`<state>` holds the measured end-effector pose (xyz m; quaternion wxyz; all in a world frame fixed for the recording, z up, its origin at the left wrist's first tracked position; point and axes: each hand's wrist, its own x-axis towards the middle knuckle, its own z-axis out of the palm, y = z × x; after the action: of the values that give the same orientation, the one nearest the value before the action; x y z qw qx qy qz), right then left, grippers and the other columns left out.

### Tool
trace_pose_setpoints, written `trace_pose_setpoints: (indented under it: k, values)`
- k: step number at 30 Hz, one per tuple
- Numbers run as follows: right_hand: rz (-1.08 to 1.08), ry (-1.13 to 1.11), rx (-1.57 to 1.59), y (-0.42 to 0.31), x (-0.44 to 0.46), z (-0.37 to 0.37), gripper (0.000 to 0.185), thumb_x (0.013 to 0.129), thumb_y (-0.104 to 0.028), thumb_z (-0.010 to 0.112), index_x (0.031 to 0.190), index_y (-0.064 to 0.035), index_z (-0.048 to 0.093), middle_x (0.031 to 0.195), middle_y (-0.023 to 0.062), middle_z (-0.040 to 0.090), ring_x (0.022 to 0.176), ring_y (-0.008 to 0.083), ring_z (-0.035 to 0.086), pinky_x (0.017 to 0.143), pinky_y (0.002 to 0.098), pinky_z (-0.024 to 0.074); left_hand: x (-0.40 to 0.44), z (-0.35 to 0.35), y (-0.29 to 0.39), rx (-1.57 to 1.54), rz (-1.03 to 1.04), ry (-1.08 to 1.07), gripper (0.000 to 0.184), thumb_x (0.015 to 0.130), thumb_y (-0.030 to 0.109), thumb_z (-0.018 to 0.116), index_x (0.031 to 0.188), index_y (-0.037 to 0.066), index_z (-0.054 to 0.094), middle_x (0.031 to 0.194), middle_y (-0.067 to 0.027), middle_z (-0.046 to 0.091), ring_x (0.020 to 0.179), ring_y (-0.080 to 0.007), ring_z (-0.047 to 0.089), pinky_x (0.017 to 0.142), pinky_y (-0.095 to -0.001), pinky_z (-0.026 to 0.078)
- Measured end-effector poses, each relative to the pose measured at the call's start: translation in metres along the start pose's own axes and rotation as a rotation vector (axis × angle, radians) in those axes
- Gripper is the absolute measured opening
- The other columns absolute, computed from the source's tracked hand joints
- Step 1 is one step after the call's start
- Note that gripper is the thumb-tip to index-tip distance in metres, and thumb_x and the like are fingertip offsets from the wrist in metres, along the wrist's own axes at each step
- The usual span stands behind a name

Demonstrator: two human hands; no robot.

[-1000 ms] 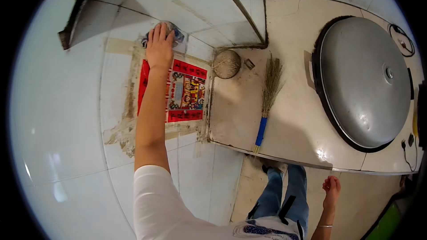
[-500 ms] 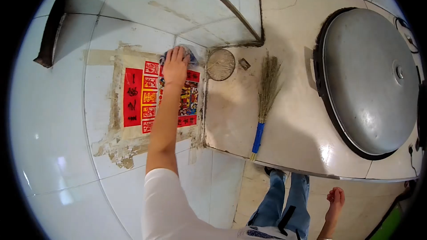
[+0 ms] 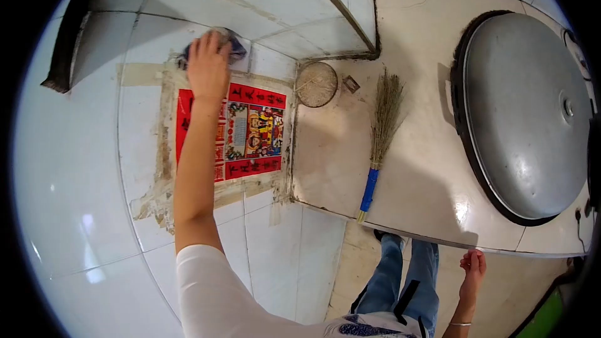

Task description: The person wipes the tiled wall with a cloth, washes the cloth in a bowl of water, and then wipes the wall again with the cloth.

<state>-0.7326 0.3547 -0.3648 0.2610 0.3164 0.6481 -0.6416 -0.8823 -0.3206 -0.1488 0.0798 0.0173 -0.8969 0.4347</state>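
My left hand (image 3: 208, 72) presses a crumpled dark blue and grey cloth (image 3: 235, 49) flat against the white tiled wall. It is above a red paper print (image 3: 255, 130) with black characters and a colourful picture, stuck to the wall. My forearm covers part of the print's left side. Brown, flaking residue (image 3: 150, 206) surrounds the print. Low at the right, my right hand (image 3: 472, 264) hangs by the counter edge with its fingers curled in and nothing visible in them.
On the beige counter (image 3: 426, 169) lie a straw brush (image 3: 383, 125) with a blue-wrapped handle and a small dark object (image 3: 350, 84). A round container (image 3: 316, 85) stands in the corner. A large metal lid (image 3: 526, 116) covers the right side. A dark bracket (image 3: 67, 34) juts from the wall.
My left hand has slid the cloth up and left along the wall, from the print's top edge to the tiles above it. My right hand has risen slightly to the counter edge.
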Motion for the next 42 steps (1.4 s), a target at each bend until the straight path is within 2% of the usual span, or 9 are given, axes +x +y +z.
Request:
trace_pose_setpoints:
  k: [10, 12, 15, 19, 21, 25, 30, 35, 42]
  values:
    - [0.039, 0.075, -0.112, 0.019, 0.007, -0.025, 0.016, 0.096, -0.021, 0.050, 0.094, -0.0076, 0.057, 0.080, 0.0007, 0.056, 0.069, 0.0091, 0.051, 0.067, 0.0240, 0.0438, -0.013, 0.089, 0.105, 0.017, 0.022, -0.096, 0.028, 0.087, 0.021, 0.051, 0.108, 0.010, 0.067, 0.130, -0.0086, 0.050, 0.125, -0.0255, 0.041, 0.109, -0.0393, 0.027]
    - [0.040, 0.076, -0.100, 0.026, 0.007, -0.026, 0.016, 0.096, -0.021, 0.050, 0.094, -0.0075, 0.057, 0.080, 0.0008, 0.056, 0.069, 0.0091, 0.051, 0.066, 0.0241, 0.0436, -0.021, 0.109, 0.130, -0.061, 0.094, -0.220, 0.029, 0.088, 0.022, 0.050, 0.109, 0.009, 0.066, 0.130, -0.0083, 0.051, 0.126, -0.0257, 0.040, 0.109, -0.0390, 0.027]
    - [0.032, 0.073, -0.080, 0.025, 0.008, -0.032, 0.016, 0.096, -0.020, 0.049, 0.094, -0.0070, 0.057, 0.080, 0.0011, 0.056, 0.070, 0.0093, 0.051, 0.066, 0.0241, 0.0434, -0.027, 0.142, 0.160, -0.087, 0.031, -0.180, 0.028, 0.089, 0.022, 0.049, 0.106, 0.009, 0.067, 0.127, -0.0085, 0.052, 0.125, -0.0249, 0.041, 0.108, -0.0390, 0.028]
    - [0.012, 0.106, -0.076, 0.022, 0.003, -0.048, 0.015, 0.095, -0.020, 0.050, 0.094, -0.0068, 0.057, 0.080, 0.0012, 0.056, 0.069, 0.0098, 0.051, 0.066, 0.0243, 0.0434, -0.031, 0.116, 0.156, -0.096, 0.081, -0.258, 0.028, 0.088, 0.022, 0.049, 0.106, 0.010, 0.067, 0.127, -0.0079, 0.053, 0.126, -0.0242, 0.040, 0.109, -0.0388, 0.027]
    - [-0.001, 0.124, -0.060, 0.020, 0.002, -0.052, 0.015, 0.095, -0.020, 0.051, 0.093, -0.0070, 0.057, 0.080, 0.0011, 0.056, 0.069, 0.0098, 0.051, 0.066, 0.0243, 0.0434, -0.040, 0.090, 0.139, -0.106, 0.079, -0.336, 0.027, 0.084, 0.019, 0.053, 0.106, 0.015, 0.067, 0.132, -0.0061, 0.050, 0.128, -0.0232, 0.040, 0.110, -0.0382, 0.027]
    - [-0.018, 0.098, 0.021, 0.008, 0.002, -0.039, 0.015, 0.095, -0.021, 0.052, 0.093, -0.0073, 0.058, 0.080, 0.0007, 0.056, 0.070, 0.0092, 0.051, 0.067, 0.0241, 0.0434, -0.049, 0.028, 0.072, -0.029, 0.102, -0.252, 0.027, 0.084, 0.020, 0.051, 0.106, 0.016, 0.067, 0.128, -0.0068, 0.053, 0.125, -0.0235, 0.042, 0.108, -0.0403, 0.029]
    - [-0.054, -0.025, 0.067, -0.007, -0.003, -0.013, 0.016, 0.096, -0.023, 0.053, 0.092, -0.0087, 0.057, 0.081, -0.0005, 0.055, 0.070, 0.0079, 0.051, 0.068, 0.0223, 0.0431, -0.023, -0.036, 0.000, 0.120, -0.028, -0.045, 0.030, 0.083, 0.017, 0.053, 0.110, 0.017, 0.066, 0.132, -0.0073, 0.050, 0.128, -0.0231, 0.040, 0.107, -0.0395, 0.029]
    - [-0.029, -0.005, 0.049, 0.001, 0.005, -0.013, 0.015, 0.096, -0.023, 0.052, 0.091, -0.0094, 0.057, 0.079, -0.0007, 0.055, 0.070, 0.0078, 0.051, 0.067, 0.0221, 0.0427, -0.017, 0.005, 0.029, 0.056, 0.021, -0.135, 0.028, 0.086, 0.020, 0.052, 0.109, 0.015, 0.066, 0.133, -0.0070, 0.049, 0.127, -0.0245, 0.040, 0.107, -0.0386, 0.030]
    - [-0.011, 0.119, -0.037, 0.016, 0.004, -0.042, 0.014, 0.096, -0.022, 0.052, 0.093, -0.0094, 0.058, 0.079, -0.0011, 0.055, 0.068, 0.0074, 0.051, 0.064, 0.0218, 0.0427, -0.020, 0.103, 0.125, -0.059, 0.042, -0.253, 0.028, 0.088, 0.022, 0.049, 0.107, 0.013, 0.068, 0.136, -0.0077, 0.048, 0.129, -0.0244, 0.039, 0.109, -0.0385, 0.028]
